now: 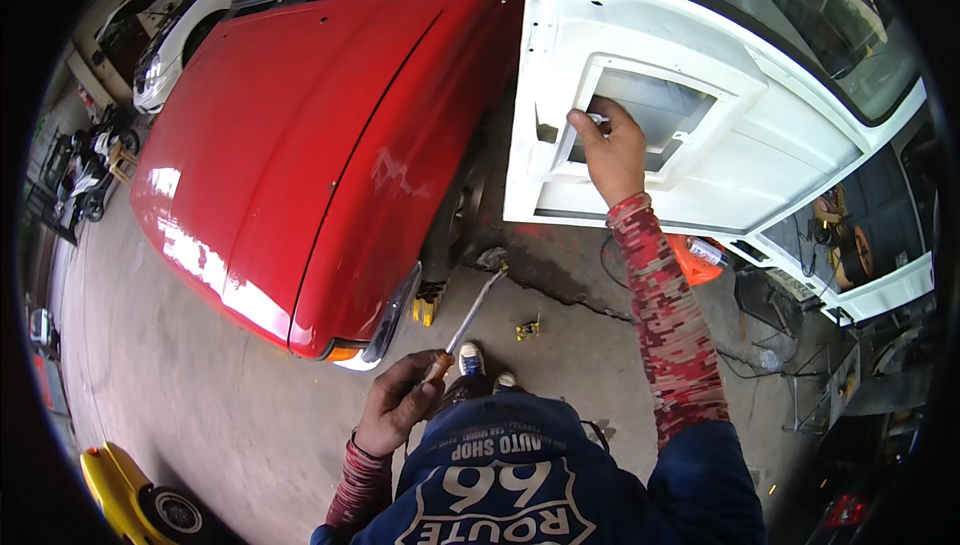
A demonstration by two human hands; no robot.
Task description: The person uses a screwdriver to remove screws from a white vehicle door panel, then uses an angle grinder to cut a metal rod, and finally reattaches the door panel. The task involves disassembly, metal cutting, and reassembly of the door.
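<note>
My left hand is closed around the amber handle of a screwdriver. Its long metal shaft points up and away, over the floor in front of my shoes. My right hand reaches out to a white vehicle door panel. Its fingers are curled at the left side of a rectangular opening in that panel. A small white bit shows between thumb and fingers; what it belongs to is hidden by the hand.
A red car stands close on the left. Small yellow objects lie on the concrete floor. An orange container sits under the white panel, with cables and metal parts at right. A yellow car shows at lower left.
</note>
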